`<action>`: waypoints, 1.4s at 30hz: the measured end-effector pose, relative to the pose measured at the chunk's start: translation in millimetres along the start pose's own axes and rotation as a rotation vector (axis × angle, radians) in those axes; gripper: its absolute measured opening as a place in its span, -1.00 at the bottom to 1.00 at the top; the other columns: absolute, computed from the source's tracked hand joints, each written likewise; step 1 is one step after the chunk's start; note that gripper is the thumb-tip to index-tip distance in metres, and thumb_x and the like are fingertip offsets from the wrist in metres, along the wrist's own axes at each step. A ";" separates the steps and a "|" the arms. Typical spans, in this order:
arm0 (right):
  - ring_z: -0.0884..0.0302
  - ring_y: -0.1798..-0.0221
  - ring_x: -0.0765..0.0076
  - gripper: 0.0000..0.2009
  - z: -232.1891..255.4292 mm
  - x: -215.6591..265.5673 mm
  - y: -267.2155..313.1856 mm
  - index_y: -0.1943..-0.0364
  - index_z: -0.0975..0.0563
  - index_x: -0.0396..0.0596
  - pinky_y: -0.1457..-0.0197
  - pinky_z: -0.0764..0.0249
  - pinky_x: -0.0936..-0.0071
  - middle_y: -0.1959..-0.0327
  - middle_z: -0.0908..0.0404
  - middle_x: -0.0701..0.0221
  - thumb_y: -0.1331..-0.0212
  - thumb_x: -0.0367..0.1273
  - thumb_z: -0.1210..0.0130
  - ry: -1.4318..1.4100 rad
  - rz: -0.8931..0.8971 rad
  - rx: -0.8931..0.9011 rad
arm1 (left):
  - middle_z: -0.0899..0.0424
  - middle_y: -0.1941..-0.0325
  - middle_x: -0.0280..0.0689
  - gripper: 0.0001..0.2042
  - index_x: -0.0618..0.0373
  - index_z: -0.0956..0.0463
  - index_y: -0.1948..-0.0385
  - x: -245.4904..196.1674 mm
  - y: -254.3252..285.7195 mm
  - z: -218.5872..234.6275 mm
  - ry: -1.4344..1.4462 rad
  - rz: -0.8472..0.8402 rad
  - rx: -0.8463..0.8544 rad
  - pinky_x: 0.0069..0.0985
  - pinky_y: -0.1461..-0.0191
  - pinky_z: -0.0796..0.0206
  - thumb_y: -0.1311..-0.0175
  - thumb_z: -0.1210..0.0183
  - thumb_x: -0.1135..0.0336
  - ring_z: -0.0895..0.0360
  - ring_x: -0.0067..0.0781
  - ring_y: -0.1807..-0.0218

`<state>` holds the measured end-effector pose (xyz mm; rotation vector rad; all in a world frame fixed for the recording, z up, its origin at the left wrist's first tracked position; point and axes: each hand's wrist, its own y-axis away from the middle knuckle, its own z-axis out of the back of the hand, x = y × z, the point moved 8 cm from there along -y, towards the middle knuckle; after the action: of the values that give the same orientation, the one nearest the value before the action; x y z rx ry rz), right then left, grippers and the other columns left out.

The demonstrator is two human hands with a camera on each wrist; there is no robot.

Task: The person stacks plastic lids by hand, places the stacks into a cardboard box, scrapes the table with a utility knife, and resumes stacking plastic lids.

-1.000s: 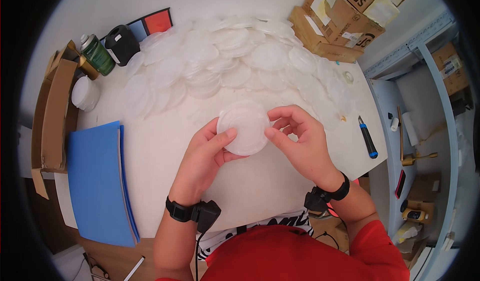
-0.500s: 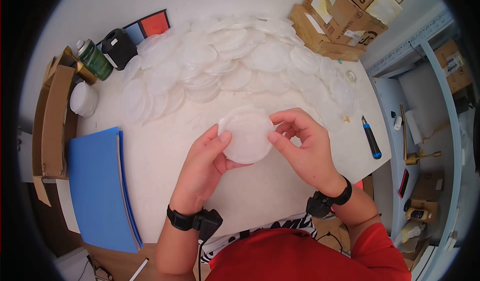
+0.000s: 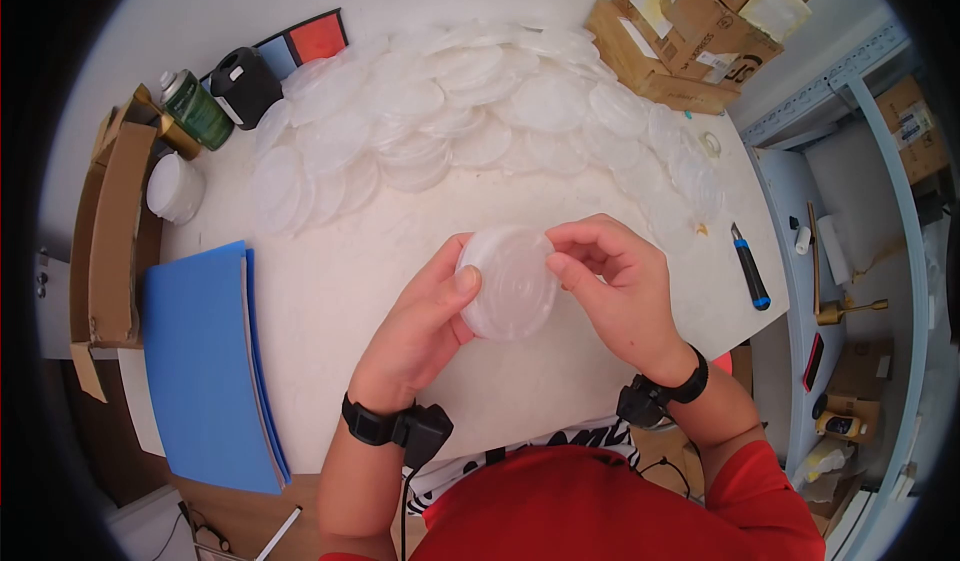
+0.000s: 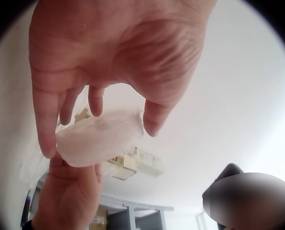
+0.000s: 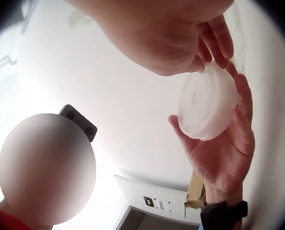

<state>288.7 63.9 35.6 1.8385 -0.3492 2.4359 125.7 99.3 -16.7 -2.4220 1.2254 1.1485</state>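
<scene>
A short stack of round translucent lids (image 3: pixel 512 283) is held above the table, tilted, in the head view. My left hand (image 3: pixel 418 311) grips it from the left, thumb on the near face and fingers behind. At its upper right edge, the thumb and index finger of my right hand (image 3: pixel 625 296) pinch the rim. The right wrist view shows the stack (image 5: pixel 207 103) from the side, several lids thick, with the left hand (image 5: pixel 224 153) around it. Many similar lids (image 3: pixel 400 96) lie in an overlapping heap at the back of the table.
Blue folders (image 3: pixel 205 361) lie at the left, near an open cardboard box (image 3: pixel 115 236), a white tub (image 3: pixel 175 189), a green can (image 3: pixel 197 111) and a black bottle (image 3: pixel 245 88). A utility knife (image 3: pixel 750 269) lies at the right, below stacked cartons (image 3: pixel 690 36). Shelving stands beyond.
The lid stack has shifted slightly right and tilted so that its side shows more. Both hands have moved with it and keep their hold.
</scene>
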 end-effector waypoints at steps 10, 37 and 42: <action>-0.62 0.27 0.50 -0.83 -1.7 22.0 5.9 0.11 -0.66 -0.23 0.17 -0.53 0.55 0.24 -0.67 0.35 -0.23 -0.58 -0.27 0.073 0.165 0.037 | -0.51 -0.35 -0.04 0.21 0.14 -0.02 -0.57 1.2 -1.4 -9.0 -0.066 -0.002 0.087 -0.15 0.09 -0.67 0.03 -0.43 -0.44 -0.65 0.03 -0.14; -0.60 0.23 0.47 -0.76 174.5 -41.5 15.1 0.13 -0.69 -0.22 0.13 -0.50 0.49 0.30 -0.72 0.38 -0.28 -0.31 -0.29 0.557 -0.192 -0.323 | -0.23 -0.48 0.25 0.03 0.09 0.04 -0.58 -24.3 -0.2 1.4 0.429 -0.240 0.121 -0.07 -0.03 -0.58 -0.21 -0.29 -0.31 -0.50 0.14 -0.20; -0.63 0.03 0.15 -0.67 185.4 -49.1 21.4 0.07 -0.68 -0.17 -0.02 -0.54 0.30 0.11 -0.71 0.24 -0.17 -0.25 -0.36 0.892 -0.108 -0.315 | -0.27 -0.47 0.17 -0.05 0.13 -0.03 -0.55 -23.7 -0.5 16.1 0.326 -0.277 -0.017 -0.27 0.09 -0.53 -0.28 -0.22 -0.27 -0.50 -0.06 -0.17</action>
<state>472.8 5.9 33.7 0.5340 -0.4858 2.6171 108.7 121.6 -10.9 -2.7605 0.9128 0.7107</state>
